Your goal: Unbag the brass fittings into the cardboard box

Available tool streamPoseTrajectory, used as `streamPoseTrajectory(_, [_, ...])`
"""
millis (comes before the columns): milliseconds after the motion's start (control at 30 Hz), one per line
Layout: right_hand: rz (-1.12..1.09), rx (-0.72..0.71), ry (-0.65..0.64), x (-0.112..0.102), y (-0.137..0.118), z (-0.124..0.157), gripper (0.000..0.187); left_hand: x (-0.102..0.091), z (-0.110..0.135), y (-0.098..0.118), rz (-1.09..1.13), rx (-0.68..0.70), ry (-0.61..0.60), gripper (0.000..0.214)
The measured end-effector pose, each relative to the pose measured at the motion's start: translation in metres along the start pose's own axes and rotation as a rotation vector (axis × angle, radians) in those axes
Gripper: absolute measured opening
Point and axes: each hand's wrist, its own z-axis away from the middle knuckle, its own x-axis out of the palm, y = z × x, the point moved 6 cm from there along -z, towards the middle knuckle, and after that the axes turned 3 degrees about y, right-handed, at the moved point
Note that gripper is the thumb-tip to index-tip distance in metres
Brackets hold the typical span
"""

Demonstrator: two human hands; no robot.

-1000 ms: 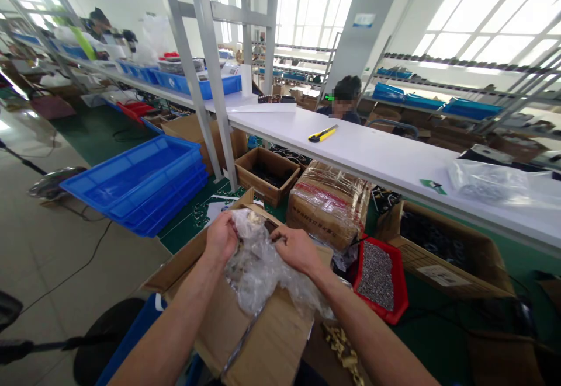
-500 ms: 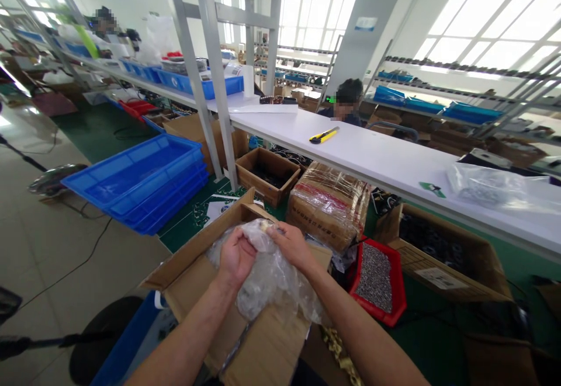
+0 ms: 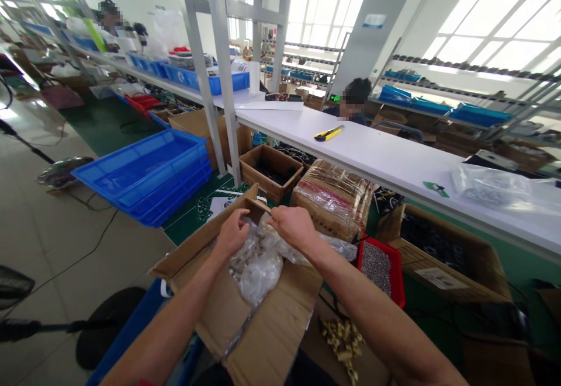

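A clear plastic bag [image 3: 262, 272] lies bunched over an open cardboard box [image 3: 280, 322] in front of me. Its contents are hard to make out through the crinkled film. My right hand [image 3: 293, 226] is closed on the bag's upper right part, knuckles up, and a loose fold of film trails out to the right beneath it. At the upper left edge of the bag is my left hand [image 3: 233, 233], its fingers curled against the film. What lies between those fingertips is partly hidden.
Stacked blue trays [image 3: 149, 170] stand to the left. Beyond the box are a smaller carton [image 3: 269, 173] and a film-wrapped carton [image 3: 331, 199]. A red bin [image 3: 381, 266] of small metal parts and brass pieces [image 3: 342, 342] lie at right. A yellow cutter [image 3: 328, 134] rests on the white bench [image 3: 372, 152].
My hands have moved apart, the left outward and the right turned over into a fist. The bag's gathered top has dropped and its film now spreads right. The view has shifted slightly.
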Motion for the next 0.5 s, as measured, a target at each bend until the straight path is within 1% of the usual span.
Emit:
streamPoseTrajectory(67, [0.012, -0.032, -0.024, -0.005, -0.005, -0.006, 0.033, 0.003, -0.003, 0.021, 0.041, 0.064, -0.093, 0.047])
streamPoseTrajectory(100, [0.011, -0.041, -0.02, -0.007, -0.007, -0.007, 0.033, 0.007, -0.004, 0.032, 0.052, 0.113, -0.151, 0.046])
streamPoseTrajectory(167, [0.01, -0.047, -0.003, -0.011, -0.009, -0.01, 0.034, 0.014, -0.006, 0.05, 0.015, 0.219, -0.241, 0.031])
streamPoseTrajectory(233, [0.009, -0.055, 0.023, -0.014, -0.008, -0.011, 0.038, 0.02, -0.008, 0.059, -0.061, 0.302, -0.273, 0.014])
streamPoseTrajectory(300, [0.007, -0.046, 0.048, -0.014, -0.004, -0.011, 0.04, 0.025, -0.01, 0.059, -0.125, 0.333, -0.251, 0.015])
streamPoseTrajectory(433, [-0.03, 0.036, 0.059, -0.002, 0.007, -0.011, 0.041, 0.031, -0.014, 0.049, -0.235, 0.287, -0.125, 0.014])
streamPoseTrajectory(500, [-0.102, 0.085, 0.066, 0.003, 0.013, -0.009, 0.039, 0.035, -0.013, 0.05, -0.25, 0.313, -0.116, 0.017])
